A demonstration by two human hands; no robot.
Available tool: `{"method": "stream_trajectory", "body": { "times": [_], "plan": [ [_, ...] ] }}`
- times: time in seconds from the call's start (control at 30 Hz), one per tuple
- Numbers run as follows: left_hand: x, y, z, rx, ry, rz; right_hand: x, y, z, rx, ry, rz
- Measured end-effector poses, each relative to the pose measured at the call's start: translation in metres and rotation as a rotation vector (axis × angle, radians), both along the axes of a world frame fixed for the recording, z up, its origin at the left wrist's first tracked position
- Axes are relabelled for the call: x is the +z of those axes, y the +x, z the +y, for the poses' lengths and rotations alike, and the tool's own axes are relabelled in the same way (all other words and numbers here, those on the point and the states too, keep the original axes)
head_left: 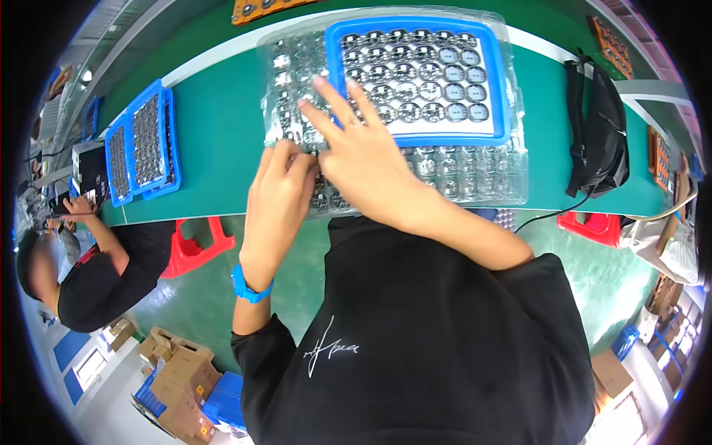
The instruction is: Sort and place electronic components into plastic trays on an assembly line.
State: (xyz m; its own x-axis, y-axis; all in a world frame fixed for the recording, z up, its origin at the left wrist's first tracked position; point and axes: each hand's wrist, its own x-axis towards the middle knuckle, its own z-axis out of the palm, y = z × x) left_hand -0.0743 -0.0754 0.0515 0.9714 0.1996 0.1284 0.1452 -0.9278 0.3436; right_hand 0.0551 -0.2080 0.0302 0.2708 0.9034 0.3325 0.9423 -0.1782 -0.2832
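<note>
- Clear tray (513,178) lies on the desk (219,141), blue tray (500,89) atop; best keep both steady.
- Left hand (278,191) curls at near left; I can't tell its grip.
- Right hand (369,163) splays above both.

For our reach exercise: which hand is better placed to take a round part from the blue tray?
Probably the right hand: its fingers lie over the left edge of the blue tray; the left hand is farther off, at the clear blister tray.
</note>
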Motion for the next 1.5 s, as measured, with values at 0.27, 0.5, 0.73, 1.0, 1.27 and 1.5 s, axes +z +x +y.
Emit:
{"method": "stream_trajectory", "body": {
  "times": [0.27,0.5,0.73,1.0,1.27,1.5],
  "plan": [
    [0.044,0.039,0.018,0.041,-0.065,-0.255,0.039,0.076,-0.069,-0.019,0.331,0.331],
    [0.029,0.149,-0.008,-0.300,-0.183,-0.426,0.051,0.171,-0.117,-0.199,0.151,0.067],
    [0.008,0.189,-0.024,-0.407,-0.160,-0.350,0.042,0.179,-0.116,-0.187,0.159,0.140],
    [0.000,0.200,-0.031,-0.359,-0.052,-0.321,0.041,0.184,-0.112,-0.145,0.166,0.110],
    [0.002,0.202,-0.033,-0.382,0.052,-0.337,0.040,0.184,-0.109,-0.136,0.110,0.098],
    [-0.002,0.203,-0.036,-0.387,0.125,-0.339,0.039,0.188,-0.112,-0.094,0.151,0.154]
  ]
}}
